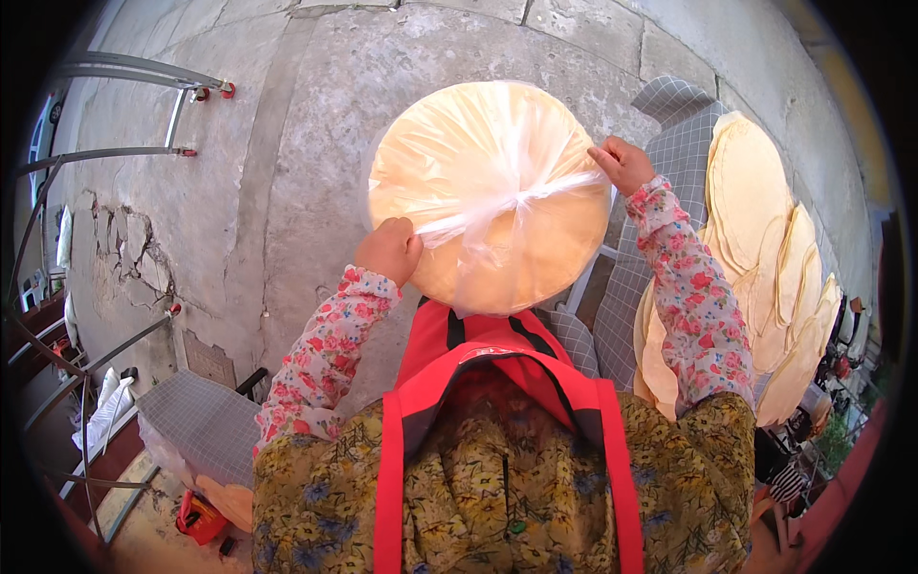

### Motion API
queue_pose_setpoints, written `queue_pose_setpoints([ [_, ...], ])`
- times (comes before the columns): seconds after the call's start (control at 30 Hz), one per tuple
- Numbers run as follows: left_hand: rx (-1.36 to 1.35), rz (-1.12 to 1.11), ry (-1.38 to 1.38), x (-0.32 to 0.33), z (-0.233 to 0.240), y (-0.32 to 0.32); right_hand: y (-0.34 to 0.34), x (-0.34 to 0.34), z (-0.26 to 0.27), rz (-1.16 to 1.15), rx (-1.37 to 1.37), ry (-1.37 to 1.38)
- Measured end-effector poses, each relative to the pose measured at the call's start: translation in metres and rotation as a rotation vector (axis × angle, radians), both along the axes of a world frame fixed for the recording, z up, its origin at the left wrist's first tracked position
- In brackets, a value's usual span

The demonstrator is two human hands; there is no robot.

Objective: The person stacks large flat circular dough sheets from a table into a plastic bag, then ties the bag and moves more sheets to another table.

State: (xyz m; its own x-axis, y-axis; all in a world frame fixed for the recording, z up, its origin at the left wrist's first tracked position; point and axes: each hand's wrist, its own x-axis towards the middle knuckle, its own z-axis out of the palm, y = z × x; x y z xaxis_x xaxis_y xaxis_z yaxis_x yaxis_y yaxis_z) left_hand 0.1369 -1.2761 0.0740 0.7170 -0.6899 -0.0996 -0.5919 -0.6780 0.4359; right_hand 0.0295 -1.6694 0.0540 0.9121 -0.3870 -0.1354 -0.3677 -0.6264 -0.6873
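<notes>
A large round stack of thin, pale yellow flatbread-like sheets (445, 136) lies before me, wrapped in a clear plastic bag (495, 265). Over the top, the bag's plastic is gathered into a knot (515, 197), with twisted ends running out to both sides. My left hand (391, 251) grips the end at the lower left, knuckles up. At the upper right edge of the stack, my right hand (622, 165) pinches the opposite end between thumb and fingers. Both ends look taut. What supports the stack is mostly hidden beneath it.
To my right, overlapping thin sheets (753, 194) lie on a grey checked cloth (620, 301). Another cloth-covered surface (193, 423) stands at lower left. Metal frames with red-fitted feet (227, 90) stand to the left on cracked concrete (143, 251). I wear a red apron (495, 369).
</notes>
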Motion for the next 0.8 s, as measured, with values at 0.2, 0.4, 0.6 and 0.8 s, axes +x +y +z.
queue_pose_setpoints([
  [0.2,-0.366,0.122,-0.138,-0.009,0.026,0.001,0.021,-0.015,0.063,0.357,-0.492,-0.315],
  [0.4,-1.188,0.165,0.381,0.012,0.019,-0.059,0.086,0.047,0.046,-0.261,0.571,-0.630],
  [0.6,-1.352,-0.065,1.221,-0.017,0.065,-0.052,0.080,0.044,0.072,-0.658,1.377,-0.448],
  [0.8,-0.981,-0.054,0.654,-0.038,-0.051,-0.025,0.045,0.045,-0.031,-0.618,1.245,-0.209],
])
